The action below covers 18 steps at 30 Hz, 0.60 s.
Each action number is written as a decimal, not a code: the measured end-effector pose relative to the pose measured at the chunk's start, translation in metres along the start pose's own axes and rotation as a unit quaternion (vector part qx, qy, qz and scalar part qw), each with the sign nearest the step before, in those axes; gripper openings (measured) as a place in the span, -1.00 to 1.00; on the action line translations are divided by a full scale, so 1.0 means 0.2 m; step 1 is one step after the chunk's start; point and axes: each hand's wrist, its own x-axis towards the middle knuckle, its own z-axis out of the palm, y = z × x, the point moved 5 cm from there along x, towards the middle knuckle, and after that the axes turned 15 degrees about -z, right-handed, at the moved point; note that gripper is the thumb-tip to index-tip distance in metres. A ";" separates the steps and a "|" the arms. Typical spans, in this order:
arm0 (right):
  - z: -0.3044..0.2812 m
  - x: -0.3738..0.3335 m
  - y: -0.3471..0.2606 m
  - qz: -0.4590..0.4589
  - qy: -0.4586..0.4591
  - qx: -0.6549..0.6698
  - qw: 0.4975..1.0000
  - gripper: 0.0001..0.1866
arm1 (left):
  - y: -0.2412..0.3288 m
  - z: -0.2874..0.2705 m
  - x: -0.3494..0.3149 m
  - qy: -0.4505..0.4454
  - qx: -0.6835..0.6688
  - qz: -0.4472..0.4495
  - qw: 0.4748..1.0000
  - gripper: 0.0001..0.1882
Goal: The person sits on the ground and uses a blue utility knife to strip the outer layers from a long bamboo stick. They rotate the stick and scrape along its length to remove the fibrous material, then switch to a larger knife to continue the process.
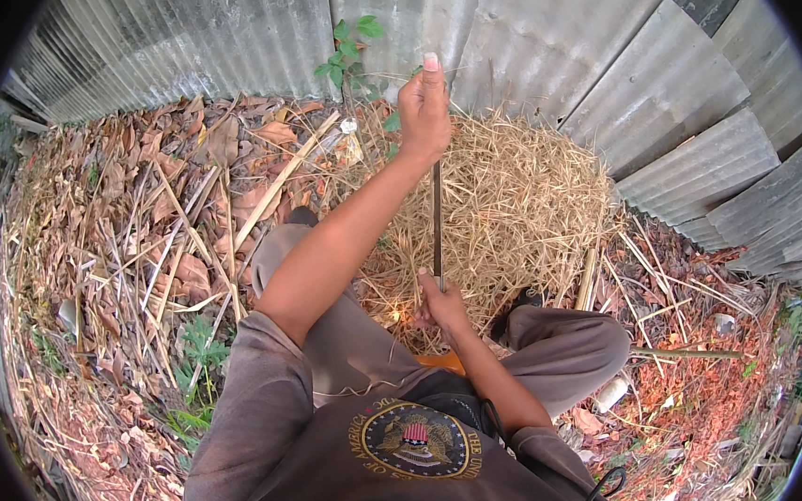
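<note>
A long, thin dark rod (437,218) runs between my hands, over a heap of dry straw (527,199). My left hand (425,111) is stretched far forward near the metal fence, closed around the rod's far end with the thumb pointing away from me. Close to my body, my right hand (440,305) grips the near end, its fingers curled and its thumb lying along the rod. The rod's tips are hidden by my hands. Part of an orange object (444,360) shows below my right hand, between my legs; its kind is unclear.
Corrugated metal sheets (549,50) form a fence behind the straw. A green leafy plant (346,50) grows against it. Dry leaves (196,277) and pale sticks (286,180) cover the ground at left. Reddish litter (691,396) and a thin stick (685,353) lie at right.
</note>
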 end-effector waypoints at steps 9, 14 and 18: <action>-0.07 0.05 0.05 -0.042 -0.008 0.054 0.998 -0.77 | 0.38 0.00 0.05 -0.028 -0.011 -0.047 0.998 -0.35; -0.04 0.02 -0.10 -0.071 -0.025 0.036 0.996 -0.83 | 0.38 -0.06 0.09 0.014 -0.018 -0.019 1.000 -0.36; -0.04 -0.13 -0.59 -0.339 0.029 0.036 0.940 -0.71 | 0.36 -0.11 0.07 0.036 -0.027 -0.015 0.999 -0.36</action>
